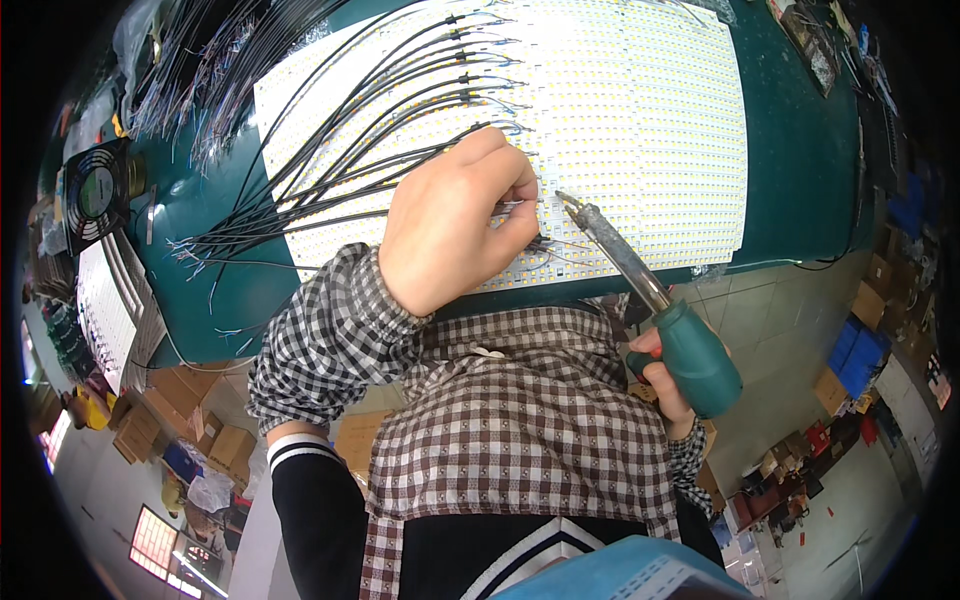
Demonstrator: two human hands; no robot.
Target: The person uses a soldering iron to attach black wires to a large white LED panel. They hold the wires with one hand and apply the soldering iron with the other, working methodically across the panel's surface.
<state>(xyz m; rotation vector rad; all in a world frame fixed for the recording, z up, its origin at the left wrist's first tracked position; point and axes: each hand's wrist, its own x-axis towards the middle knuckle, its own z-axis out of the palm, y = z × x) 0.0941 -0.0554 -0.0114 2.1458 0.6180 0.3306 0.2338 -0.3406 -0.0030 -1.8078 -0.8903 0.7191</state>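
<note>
My left hand (455, 220) rests on a white panel of LED strips (640, 110), its fingers pinched on a thin wire (520, 203) at the panel's near edge. My right hand (665, 385) grips the green handle of a soldering iron (640, 285). The iron's metal tip points up-left and sits close to the pinched wire, right of my left fingers. Several black cables (360, 150) with bare ends lie fanned across the panel's left part, running out toward the upper left.
The panel lies on a green bench mat (800, 150). A small black fan (97, 193) stands at the far left, with more strip panels (105, 310) below it. Cardboard boxes (170, 420) and blue crates (855, 355) sit on the floor.
</note>
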